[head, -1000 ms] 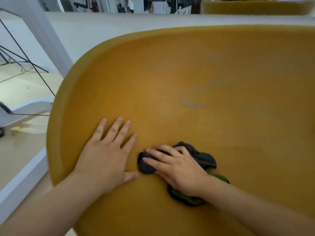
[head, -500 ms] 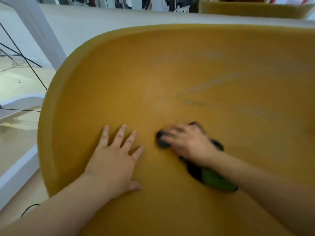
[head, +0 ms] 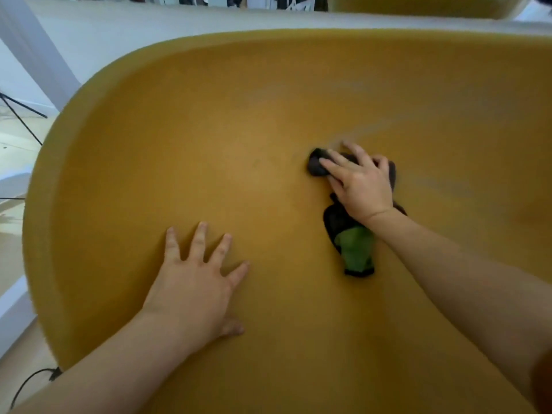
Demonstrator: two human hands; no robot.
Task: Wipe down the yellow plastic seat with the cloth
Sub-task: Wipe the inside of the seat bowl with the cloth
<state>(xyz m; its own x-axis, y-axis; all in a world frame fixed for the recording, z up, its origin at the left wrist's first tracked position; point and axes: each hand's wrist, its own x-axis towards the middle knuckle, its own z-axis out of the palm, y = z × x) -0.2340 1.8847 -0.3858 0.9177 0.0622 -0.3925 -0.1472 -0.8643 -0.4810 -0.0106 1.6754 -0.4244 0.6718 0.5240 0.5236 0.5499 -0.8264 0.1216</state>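
Note:
The yellow plastic seat (head: 239,121) fills most of the view, its curved rim running along the left and the top. A dark grey and green cloth (head: 354,249) lies bunched on the seat's middle. My right hand (head: 358,183) presses down on the cloth's upper part, fingers spread over it, while the green end trails out below my wrist. My left hand (head: 194,282) rests flat on the bare seat at the lower left, fingers apart and holding nothing. Faint pale streaks mark the seat just above the cloth.
A white floor and a white ledge (head: 12,306) lie left of the seat. Thin black tripod legs (head: 21,115) stand at the far left. A black cable (head: 33,380) runs on the floor at the bottom left. A second yellow seat edge (head: 418,7) shows at the top.
My right hand has pushed the cloth up and to the right across the seat. My left hand has stayed flat in about the same spot.

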